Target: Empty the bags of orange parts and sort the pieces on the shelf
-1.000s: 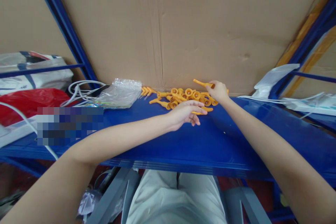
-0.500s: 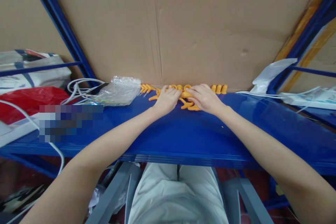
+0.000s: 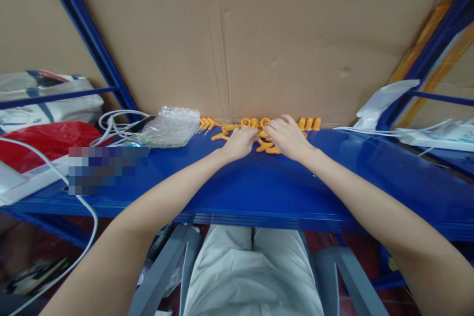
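My left hand (image 3: pixel 240 143) and my right hand (image 3: pixel 289 137) are close together among small orange plastic parts at the back of the blue table. Their bent fingertips meet around an orange plastic part (image 3: pixel 262 133), mostly hidden by the fingers. Behind them stand several orange cup-shaped pieces (image 3: pixel 264 122), with open rims facing me. Curved orange pieces (image 3: pixel 264 146) lie just below the fingers. To the left, orange corkscrew pieces with metal spirals (image 3: pixel 208 122) are in a row. Right of my right hand stands a row of orange caps (image 3: pixel 309 124).
A clear plastic bag (image 3: pixel 170 126), white cables (image 3: pixel 114 126) and a red bag (image 3: pixel 48 140) lie to the left. Cardboard (image 3: pixel 281 34) closes off the back between blue posts. A white strip (image 3: pixel 437 140) lies at the right. The blue table's edge (image 3: pixel 259 220) runs before my lap.
Both hands have shifted only slightly, and their fingertips have come closer together. More of the orange pieces behind and left of my left hand shows. The whole view has tilted a little.
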The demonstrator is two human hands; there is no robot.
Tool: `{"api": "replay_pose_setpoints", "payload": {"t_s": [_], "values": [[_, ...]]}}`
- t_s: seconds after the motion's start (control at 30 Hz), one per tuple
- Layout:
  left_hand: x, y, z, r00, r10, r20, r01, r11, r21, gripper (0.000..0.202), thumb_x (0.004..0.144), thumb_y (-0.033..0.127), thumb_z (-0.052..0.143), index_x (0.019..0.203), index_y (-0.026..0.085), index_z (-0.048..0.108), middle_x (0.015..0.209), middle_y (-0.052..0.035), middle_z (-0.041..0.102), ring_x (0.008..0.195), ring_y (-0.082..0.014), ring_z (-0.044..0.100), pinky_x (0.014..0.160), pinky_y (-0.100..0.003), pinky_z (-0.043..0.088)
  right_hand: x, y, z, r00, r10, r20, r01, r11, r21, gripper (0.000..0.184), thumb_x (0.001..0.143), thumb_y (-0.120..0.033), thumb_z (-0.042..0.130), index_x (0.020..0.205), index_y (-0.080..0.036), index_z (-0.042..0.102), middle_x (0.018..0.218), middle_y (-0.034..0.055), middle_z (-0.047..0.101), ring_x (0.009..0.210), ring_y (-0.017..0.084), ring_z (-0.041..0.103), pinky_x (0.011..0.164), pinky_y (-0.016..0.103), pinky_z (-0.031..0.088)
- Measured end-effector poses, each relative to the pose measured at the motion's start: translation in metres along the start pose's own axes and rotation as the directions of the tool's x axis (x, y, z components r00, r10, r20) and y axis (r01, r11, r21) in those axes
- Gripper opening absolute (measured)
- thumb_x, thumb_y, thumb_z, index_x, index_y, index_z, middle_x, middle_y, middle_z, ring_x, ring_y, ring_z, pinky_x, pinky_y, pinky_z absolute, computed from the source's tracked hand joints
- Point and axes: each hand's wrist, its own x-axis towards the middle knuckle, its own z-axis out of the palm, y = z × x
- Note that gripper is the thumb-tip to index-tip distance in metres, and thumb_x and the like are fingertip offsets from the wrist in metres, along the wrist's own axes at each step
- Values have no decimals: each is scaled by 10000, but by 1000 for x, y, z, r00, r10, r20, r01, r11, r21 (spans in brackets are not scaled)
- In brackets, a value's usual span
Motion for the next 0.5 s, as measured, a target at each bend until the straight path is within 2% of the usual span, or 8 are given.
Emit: {"api": "replay_pose_setpoints", "payload": {"t_s": [0.1,0.2,0.33,0.43,0.5], "values": [[6,-5,1,999,-26,41,37,954,-298,182,926,161,496,968,147,672,1020,-95,718,969,-216,655,907,-344,484,0,0,-1,997,-63,-55,55,991,-124,256,1002,-123,413,1105,-211,630,1073,90,701,1017,239,573,1063,465,323],[8,-9,-7,976,-53,209,153,851,-502,132,909,243,571,842,161,650,821,-30,663,794,-166,622,807,-297,492,-1,1,0,991,-122,-47,112,978,-178,297,1004,-105,375,1107,-218,630,1059,80,695,1014,229,568,1084,492,324],[4,-14,-28,861,-30,507,388,684,-618,233,859,356,670,720,180,603,627,21,513,585,-118,490,610,-258,423,0,1,2,981,-188,-50,179,973,-146,329,995,-79,372,1129,-226,635,1045,64,695,1034,217,573,1092,496,320],[1,-19,-42,782,21,623,509,555,-658,204,831,366,705,772,186,630,590,31,469,515,-98,416,523,-241,352,1,1,1,975,-201,-89,192,976,-102,342,998,-72,364,1137,-223,638,1059,67,698,1048,214,580,1085,494,307],[1,-21,-46,746,65,663,548,507,-666,207,824,377,714,786,189,636,564,38,437,482,-88,367,483,-235,309,2,0,-2,975,-199,-97,193,979,-69,345,1011,-81,348,1128,-222,641,1057,68,704,1044,212,589,1066,481,310]]}}
